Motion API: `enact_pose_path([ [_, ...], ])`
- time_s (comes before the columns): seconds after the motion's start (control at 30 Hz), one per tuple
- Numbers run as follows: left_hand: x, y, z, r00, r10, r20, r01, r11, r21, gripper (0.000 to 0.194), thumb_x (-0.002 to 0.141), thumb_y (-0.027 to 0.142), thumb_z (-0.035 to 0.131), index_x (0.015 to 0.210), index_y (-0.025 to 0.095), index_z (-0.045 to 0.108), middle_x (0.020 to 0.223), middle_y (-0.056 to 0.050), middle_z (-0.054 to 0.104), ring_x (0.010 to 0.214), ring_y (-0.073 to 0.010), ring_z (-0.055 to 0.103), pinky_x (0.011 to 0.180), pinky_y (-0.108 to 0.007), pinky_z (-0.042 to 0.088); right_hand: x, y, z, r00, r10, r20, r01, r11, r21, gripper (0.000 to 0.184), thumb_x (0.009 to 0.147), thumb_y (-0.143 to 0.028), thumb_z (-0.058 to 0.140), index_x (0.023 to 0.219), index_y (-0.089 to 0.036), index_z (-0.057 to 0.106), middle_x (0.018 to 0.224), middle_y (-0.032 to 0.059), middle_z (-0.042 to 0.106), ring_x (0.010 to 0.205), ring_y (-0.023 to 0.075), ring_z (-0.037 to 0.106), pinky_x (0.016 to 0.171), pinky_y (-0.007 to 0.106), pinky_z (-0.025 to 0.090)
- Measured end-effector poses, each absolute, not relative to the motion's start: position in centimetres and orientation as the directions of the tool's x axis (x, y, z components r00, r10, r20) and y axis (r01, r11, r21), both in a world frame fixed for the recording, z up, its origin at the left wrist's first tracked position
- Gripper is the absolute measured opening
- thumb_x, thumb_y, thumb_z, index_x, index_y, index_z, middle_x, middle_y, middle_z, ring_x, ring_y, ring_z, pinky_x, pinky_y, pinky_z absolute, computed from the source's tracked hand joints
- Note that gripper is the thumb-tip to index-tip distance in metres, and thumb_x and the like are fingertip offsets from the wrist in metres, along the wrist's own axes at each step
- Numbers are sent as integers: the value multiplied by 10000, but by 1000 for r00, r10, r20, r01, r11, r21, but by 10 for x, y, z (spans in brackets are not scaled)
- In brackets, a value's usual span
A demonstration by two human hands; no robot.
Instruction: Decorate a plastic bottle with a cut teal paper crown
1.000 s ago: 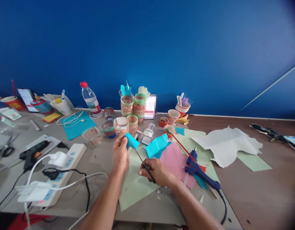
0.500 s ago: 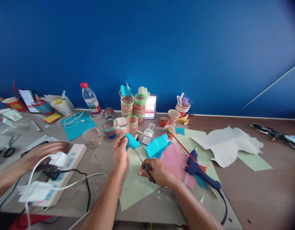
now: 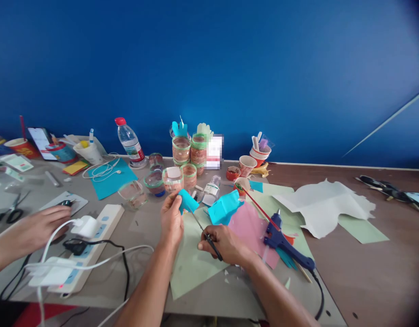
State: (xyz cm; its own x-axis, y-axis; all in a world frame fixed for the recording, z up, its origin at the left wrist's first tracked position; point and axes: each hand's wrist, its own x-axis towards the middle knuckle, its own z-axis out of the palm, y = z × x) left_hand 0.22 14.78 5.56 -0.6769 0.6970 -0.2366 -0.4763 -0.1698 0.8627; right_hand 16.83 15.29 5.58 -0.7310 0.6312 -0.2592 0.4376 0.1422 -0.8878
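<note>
The left hand [image 3: 171, 218] pinches 1 blue paper piece [image 3: 188, 201]. The right hand [image 3: 223, 244], apart at its 4 o'clock, grips the scissors [image 3: 212, 245], whose blades reach this paper. Beyond, at 3 o'clock of the scissors, lies the glue gun [image 3: 287, 243].

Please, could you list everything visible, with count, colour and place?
scissors: 2, black-handled, right hand and far left
held paper piece: 1, turquoise, left hand
glue gun: 1 seen whole, blue, right
power strip: 1, white, left
cables: several, white/black, mostly left
red-capped bottle: 1, clear, back left
small bottle: 1, clear, centre
containers: several, clear, some green-rimmed, centre
paper cups: several, mostly red-patterned, back
craft paper: several, turquoise, green, pink, white, table
phones: at least 1, white screen, back left
wall: 1, blue, behind
table: 1, grey-brown, below
co-worker's hand: 1, bare, left
left hand: 1, bare, centre
right hand: 1, bare, centre
</note>
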Motion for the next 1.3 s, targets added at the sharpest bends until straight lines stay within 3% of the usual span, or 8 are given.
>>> enact_pose_path([
  [0.27, 3, 149, 51, -677, 705, -210, -448, -169, 878, 243, 563, 333, 820, 759, 260, 696, 772, 18, 694, 684, -146, 581, 630, -277, 448, 168, 154, 53, -728, 633, -262, 420, 111, -901, 334, 791, -489, 670, 744, -165, 602, 486, -39, 527, 455, 92, 460, 462, 194, 326],
  [0.5, 7, 149, 53, -671, 713, -204, -434, -154, 888, 364, 529, 372, 818, 812, 197, 671, 793, 7, 670, 706, -121, 577, 656, -240, 435, 168, 154, 58, -726, 635, -265, 417, 99, -903, 400, 770, -554, 668, 735, -163, 590, 478, -41, 508, 457, 93, 451, 463, 198, 328],
  [0.87, 8, 148, 54, -661, 712, -238, -474, -150, 868, 372, 523, 352, 818, 826, 194, 671, 782, 13, 674, 685, -111, 584, 638, -226, 413, 169, 154, 56, -727, 643, -243, 431, 151, -889, 369, 795, -515, 653, 745, -152, 612, 486, -36, 515, 464, 92, 444, 469, 200, 326],
  [1.3, 7, 150, 48, -643, 739, -199, -490, -198, 849, 374, 522, 364, 826, 780, 183, 625, 634, 46, 631, 541, -84, 536, 580, -224, 414, 167, 156, 55, -697, 666, -268, 426, 84, -901, 439, 746, -601, 675, 729, -168, 605, 464, -45, 507, 443, 91, 434, 460, 206, 329],
])
